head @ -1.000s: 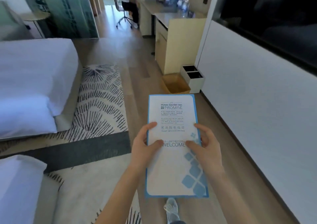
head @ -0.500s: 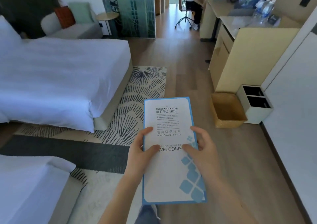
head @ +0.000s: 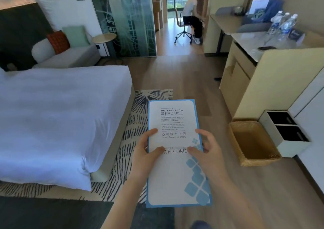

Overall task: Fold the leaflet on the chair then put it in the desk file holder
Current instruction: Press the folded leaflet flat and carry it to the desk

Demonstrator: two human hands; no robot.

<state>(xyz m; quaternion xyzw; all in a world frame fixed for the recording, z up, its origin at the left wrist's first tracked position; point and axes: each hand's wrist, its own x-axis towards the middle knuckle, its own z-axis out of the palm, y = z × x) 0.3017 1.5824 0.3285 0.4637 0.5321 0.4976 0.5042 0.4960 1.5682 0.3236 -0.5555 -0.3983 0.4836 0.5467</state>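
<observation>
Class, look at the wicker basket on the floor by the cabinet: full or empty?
Empty: the wicker basket shows only its bare woven bottom and inner walls, with nothing inside.

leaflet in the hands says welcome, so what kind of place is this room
Most likely a hotel guest room. The leaflet, held in the left hand and right hand, reads "Hilton Garden Inn" and "Guest Service Directory". A made-up white bed stands at left, and water bottles stand on the counter.

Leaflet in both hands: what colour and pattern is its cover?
The leaflet is white with a blue border and light-blue diamond shapes at lower right; head view.
</observation>
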